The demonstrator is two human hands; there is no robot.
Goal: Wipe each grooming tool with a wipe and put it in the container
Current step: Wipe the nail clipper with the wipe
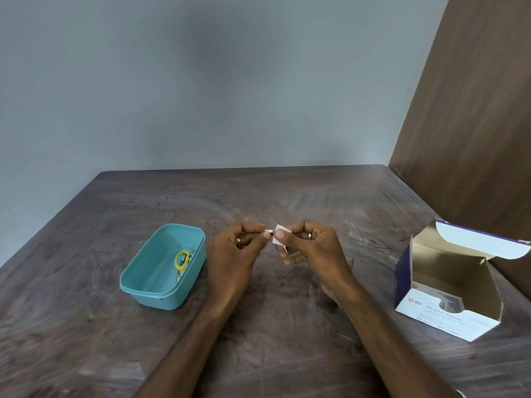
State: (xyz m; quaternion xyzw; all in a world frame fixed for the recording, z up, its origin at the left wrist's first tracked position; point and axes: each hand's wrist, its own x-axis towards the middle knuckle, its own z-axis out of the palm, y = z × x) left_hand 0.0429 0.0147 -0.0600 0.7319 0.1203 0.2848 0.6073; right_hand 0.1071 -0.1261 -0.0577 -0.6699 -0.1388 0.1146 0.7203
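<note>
Left of the grip, a teal container (162,267) holds yellow-handled scissors (182,262). Left hand (235,248) pinches a small metal tool (269,232), perhaps a nail clipper; right hand (304,244) pinches a white wipe (278,236) against it. Right, an open alcohol swab box (448,285) stands on the tabletop (287,196).

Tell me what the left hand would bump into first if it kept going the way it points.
Probably the white wipe pinched in the right hand; the left hand already nearly touches it.

A small metal tool (269,231) touches a white wipe (279,236); yellow-handled scissors (182,261) lie in the teal container (138,278).
</note>
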